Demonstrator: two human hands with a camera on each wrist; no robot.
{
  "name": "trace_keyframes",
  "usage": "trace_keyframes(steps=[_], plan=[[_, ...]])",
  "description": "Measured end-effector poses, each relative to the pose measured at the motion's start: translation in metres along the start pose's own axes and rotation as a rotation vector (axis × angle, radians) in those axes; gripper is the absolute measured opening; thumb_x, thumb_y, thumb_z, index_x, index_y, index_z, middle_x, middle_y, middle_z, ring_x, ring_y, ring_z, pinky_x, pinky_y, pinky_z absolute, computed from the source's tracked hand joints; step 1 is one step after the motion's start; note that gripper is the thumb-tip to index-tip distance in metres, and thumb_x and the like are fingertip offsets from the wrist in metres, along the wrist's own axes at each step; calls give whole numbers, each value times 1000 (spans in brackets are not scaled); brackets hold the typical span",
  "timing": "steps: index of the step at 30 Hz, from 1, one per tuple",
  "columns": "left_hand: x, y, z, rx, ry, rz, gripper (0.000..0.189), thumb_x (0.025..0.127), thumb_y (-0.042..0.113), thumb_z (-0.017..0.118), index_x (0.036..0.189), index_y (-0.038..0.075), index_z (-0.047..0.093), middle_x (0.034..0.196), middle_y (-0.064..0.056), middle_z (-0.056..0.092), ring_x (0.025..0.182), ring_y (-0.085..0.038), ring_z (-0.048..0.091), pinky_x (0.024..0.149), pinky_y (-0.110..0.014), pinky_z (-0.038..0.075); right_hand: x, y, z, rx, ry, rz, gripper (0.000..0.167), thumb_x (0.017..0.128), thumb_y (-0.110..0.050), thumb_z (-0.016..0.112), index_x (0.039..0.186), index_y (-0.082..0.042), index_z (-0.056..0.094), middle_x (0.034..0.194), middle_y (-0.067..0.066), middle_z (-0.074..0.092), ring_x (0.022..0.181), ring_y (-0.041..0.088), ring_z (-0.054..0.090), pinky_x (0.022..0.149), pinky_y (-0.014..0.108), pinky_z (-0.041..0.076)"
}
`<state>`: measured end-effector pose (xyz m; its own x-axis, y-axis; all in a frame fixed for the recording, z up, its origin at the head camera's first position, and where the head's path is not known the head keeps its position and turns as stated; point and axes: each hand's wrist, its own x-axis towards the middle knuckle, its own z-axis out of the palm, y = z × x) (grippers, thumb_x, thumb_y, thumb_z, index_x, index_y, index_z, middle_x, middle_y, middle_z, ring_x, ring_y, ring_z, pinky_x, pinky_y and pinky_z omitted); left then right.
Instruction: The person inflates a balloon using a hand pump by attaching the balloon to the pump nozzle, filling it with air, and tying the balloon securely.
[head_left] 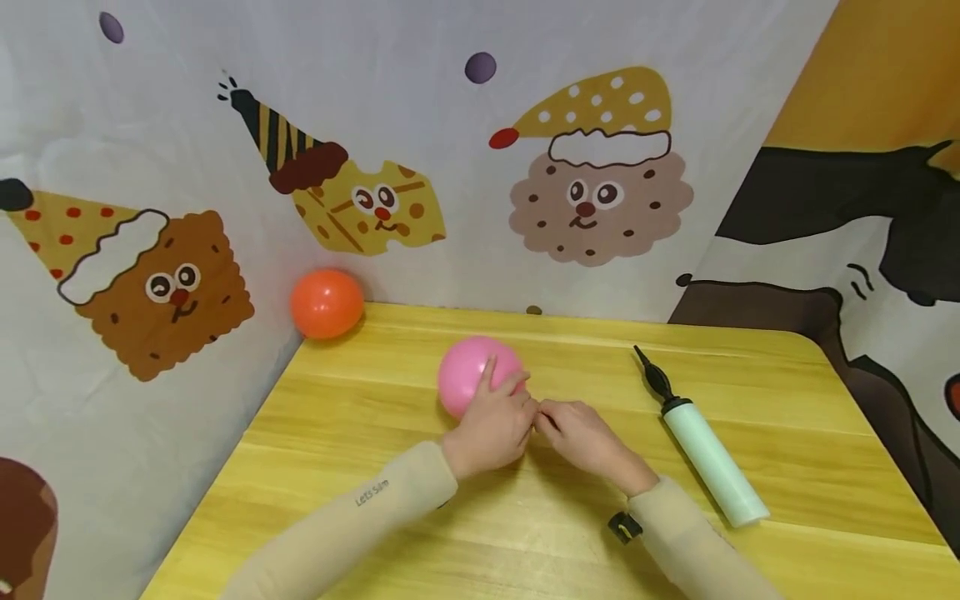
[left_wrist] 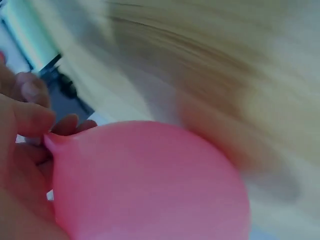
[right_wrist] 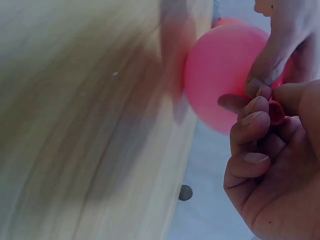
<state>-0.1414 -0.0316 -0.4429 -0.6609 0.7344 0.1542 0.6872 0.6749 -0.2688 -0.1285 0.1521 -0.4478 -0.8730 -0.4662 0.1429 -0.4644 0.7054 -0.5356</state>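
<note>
An inflated pink balloon is held just above the table, its neck pointing right toward both hands. My left hand pinches the neck near the balloon's body, with some fingers spread against its side. Close beside it, my right hand grips the neck's end; in the right wrist view the rolled rim shows between thumb and curled fingers. The left wrist view shows the pink balloon large, its neck running into the left hand's fingers. Whether the neck is knotted, I cannot tell.
On the right of the wooden table lies a pale green hand pump with a black nozzle pointing away. An orange balloon sits at the far left corner. A cloth backdrop with cartoon prints stands behind the table.
</note>
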Motion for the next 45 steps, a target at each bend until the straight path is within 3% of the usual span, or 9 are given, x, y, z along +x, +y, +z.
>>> trace_keyframes(steps=[3, 6, 16, 21, 26, 31, 36, 41, 45], plan=[[-6, -2, 4, 183, 7, 95, 32, 96, 42, 65, 119, 21, 72, 124, 3, 72, 142, -27, 45, 118, -72, 16, -2, 3, 2, -4, -17, -18, 27, 107, -17, 56, 81, -15, 63, 68, -12, 51, 61, 6, 46, 58, 25, 44], [-14, -12, 6, 260, 98, 157, 29, 93, 38, 72, 117, 23, 70, 122, 3, 71, 139, -29, 48, 118, -71, 20, -7, 3, -2, 70, -31, -51, 31, 109, -23, 55, 80, -18, 60, 65, -13, 46, 59, 3, 43, 56, 24, 42], [-15, -43, 6, 162, 578, 277, 31, 86, 14, 79, 115, 24, 73, 106, 4, 76, 122, -24, 61, 115, -65, 33, -17, -15, -29, 283, -37, -122, 34, 111, -31, 52, 78, -23, 54, 62, -15, 37, 54, 0, 34, 50, 21, 33], [-15, -48, 16, 141, 697, 306, 25, 87, 19, 75, 111, 22, 75, 103, 5, 76, 114, -20, 65, 110, -61, 42, -19, -30, -31, 330, -13, -134, 35, 110, -26, 55, 75, -21, 55, 60, -16, 37, 52, -1, 34, 48, 20, 32], [-19, -60, 23, 117, 750, 280, 24, 103, 38, 59, 100, 20, 73, 102, 5, 75, 113, -21, 65, 106, -62, 44, -22, -41, -34, 348, -4, -134, 35, 109, -24, 57, 74, -20, 57, 59, -16, 36, 50, -2, 32, 45, 18, 28], [-25, -63, 29, 113, 764, 318, 47, 111, 49, 36, 97, 18, 70, 102, 3, 74, 114, -23, 66, 104, -66, 44, -24, -44, -33, 331, -13, -96, 33, 108, -21, 57, 74, -18, 57, 58, -15, 37, 49, -3, 31, 44, 17, 26], [-31, -55, 29, 131, 714, 312, 18, 104, 30, 60, 108, 20, 73, 106, 5, 74, 118, -22, 64, 105, -69, 42, -24, -38, -28, 266, 10, -72, 37, 107, -20, 57, 71, -20, 53, 57, -15, 35, 50, -3, 31, 47, 18, 29], [-29, -32, 10, -70, 451, 140, 52, 83, 10, 83, 131, 26, 68, 111, 7, 75, 121, -20, 61, 114, -74, 25, -18, -32, -22, 150, 55, -52, 38, 107, -18, 57, 70, -21, 49, 57, -15, 35, 50, -1, 32, 49, 20, 32], [-18, -13, -12, -302, 227, 13, 65, 89, 6, 79, 147, 25, 56, 127, 6, 72, 126, -22, 60, 116, -73, 20, -14, -31, -18, 59, 83, -29, 29, 105, -16, 59, 77, -18, 60, 61, -12, 45, 53, 1, 39, 52, 23, 37]])
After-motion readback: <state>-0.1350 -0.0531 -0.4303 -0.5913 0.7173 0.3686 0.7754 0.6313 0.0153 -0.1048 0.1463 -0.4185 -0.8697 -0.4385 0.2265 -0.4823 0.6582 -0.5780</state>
